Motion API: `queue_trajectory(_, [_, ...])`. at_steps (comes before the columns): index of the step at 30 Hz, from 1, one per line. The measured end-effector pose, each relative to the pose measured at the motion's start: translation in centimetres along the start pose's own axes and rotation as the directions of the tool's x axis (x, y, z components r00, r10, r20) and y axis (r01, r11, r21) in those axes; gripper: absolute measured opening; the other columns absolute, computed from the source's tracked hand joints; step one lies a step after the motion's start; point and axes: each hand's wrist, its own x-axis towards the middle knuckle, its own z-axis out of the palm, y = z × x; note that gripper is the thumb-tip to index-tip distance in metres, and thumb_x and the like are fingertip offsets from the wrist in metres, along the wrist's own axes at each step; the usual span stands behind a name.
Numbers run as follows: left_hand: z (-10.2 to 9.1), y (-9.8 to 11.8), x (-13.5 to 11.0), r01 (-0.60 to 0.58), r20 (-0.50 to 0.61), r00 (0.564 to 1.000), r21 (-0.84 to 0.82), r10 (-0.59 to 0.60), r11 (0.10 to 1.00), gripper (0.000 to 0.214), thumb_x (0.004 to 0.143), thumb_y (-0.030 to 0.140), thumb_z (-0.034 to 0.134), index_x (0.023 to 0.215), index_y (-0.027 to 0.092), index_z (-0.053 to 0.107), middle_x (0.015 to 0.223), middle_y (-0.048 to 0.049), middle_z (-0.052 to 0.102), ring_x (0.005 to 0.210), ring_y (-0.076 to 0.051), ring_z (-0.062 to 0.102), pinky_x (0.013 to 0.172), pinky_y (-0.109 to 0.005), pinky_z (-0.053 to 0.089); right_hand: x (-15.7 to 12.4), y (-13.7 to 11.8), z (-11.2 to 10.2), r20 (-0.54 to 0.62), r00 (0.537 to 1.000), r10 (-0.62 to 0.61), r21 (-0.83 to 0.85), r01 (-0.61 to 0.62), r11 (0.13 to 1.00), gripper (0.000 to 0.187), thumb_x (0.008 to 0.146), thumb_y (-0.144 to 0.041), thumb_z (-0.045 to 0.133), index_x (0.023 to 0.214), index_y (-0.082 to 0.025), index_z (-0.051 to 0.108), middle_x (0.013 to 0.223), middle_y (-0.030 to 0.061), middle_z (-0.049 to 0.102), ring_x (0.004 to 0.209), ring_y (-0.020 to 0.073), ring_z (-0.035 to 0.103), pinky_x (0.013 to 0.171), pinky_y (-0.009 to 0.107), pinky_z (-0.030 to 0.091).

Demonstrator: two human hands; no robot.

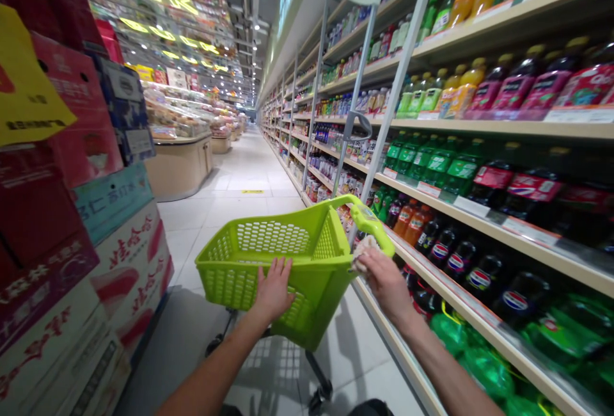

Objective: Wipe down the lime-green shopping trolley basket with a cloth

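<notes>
A: Where do we have the cloth (pixel 365 247)?
B: At the near end of the trolley (pixel 311 307) handle (pixel 377 227), by the basket's corner. Our right hand (pixel 384 278) has its fingers bent round it, gripping. Our left hand (pixel 274 289) lies open, fingers spread over the basket's side rim, clasping nothing.
A: How should we work this step, which we judge to be wiping?
B: Brace first. The trolley stands on casters (pixel 320 393), so it would probably roll if we pushed on one side only; our left palm should press against our right. Then we should spread the cloth under the fingertips, follow the handle's curve in overlapping strokes, and turn to a clean fold.
A: Clearance?
B: Bottle shelves (pixel 432 189) run along our right. We would do well to stroke inward, elbow tucked.
A: Appearance?
B: Cloth: pale, crumpled, mostly hidden by our hand; we cannot tell whether it is damp. Trolley: bright lime green, basket walls pierced with rows of slots, handle a rounded loop, dark legs beneath, standing on pale floor tiles (pixel 211 208).
</notes>
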Motion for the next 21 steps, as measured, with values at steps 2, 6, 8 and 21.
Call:
queue_trajectory(2, [0.1, 0.3, 0.0, -0.024, -0.002, 1.000, -0.005, 0.024, 1.000, 0.076, 0.067, 0.027, 0.051, 0.135, 0.020, 0.019, 0.144, -0.0078, 0.020, 0.132, -0.025, 0.014, 0.103, -0.056, 0.009, -1.3, -1.9, 2.0, -0.057, 0.998, 0.003, 0.042, -0.001, 0.999, 0.029, 0.083, -0.015, 0.041, 0.102, -0.022, 0.061, 0.114, 0.0072, 0.059, 0.110, 0.0202, 0.051, 0.094, 0.042, 0.041])
queue_trajectory(6, [0.2, 0.8, -0.2, -0.039, -0.011, 0.999, -0.029, 0.039, 0.999, 0.076, 0.066, 0.025, 0.049, 0.136, 0.022, 0.018, 0.145, -0.0064, 0.019, 0.133, -0.024, 0.012, 0.103, -0.056, 0.009, -5.5, -4.0, 5.5, -0.096, 0.989, 0.116, 0.151, -0.101, 0.983, 0.033, 0.083, -0.013, 0.039, 0.105, -0.024, 0.061, 0.113, 0.0069, 0.059, 0.107, 0.0200, 0.054, 0.092, 0.040, 0.044])
queue_trajectory(8, [0.1, 0.9, -0.2, -0.041, -0.008, 0.999, -0.042, 0.041, 0.998, 0.076, 0.066, 0.024, 0.048, 0.136, 0.021, 0.018, 0.145, -0.0064, 0.018, 0.133, -0.024, 0.012, 0.103, -0.057, 0.009, -7.8, -4.7, 6.4, 0.033, 0.991, 0.131, 0.238, -0.135, 0.962, 0.034, 0.081, -0.012, 0.039, 0.104, -0.024, 0.062, 0.109, 0.0061, 0.062, 0.102, 0.0197, 0.057, 0.087, 0.038, 0.048])
queue_trajectory(21, [0.8, 8.3, -3.7, -0.023, -0.015, 0.999, -0.958, 0.030, 0.285, 0.032, 0.074, 0.019, 0.043, 0.104, 0.016, 0.053, 0.105, -0.0069, 0.062, 0.098, -0.017, 0.057, 0.090, -0.033, 0.043, -5.5, -8.9, 4.1, 0.208, 0.749, 0.629, 0.633, -0.593, 0.497, 0.038, 0.080, -0.027, 0.042, 0.115, -0.016, 0.052, 0.102, 0.0091, 0.064, 0.091, 0.0209, 0.062, 0.075, 0.033, 0.053])
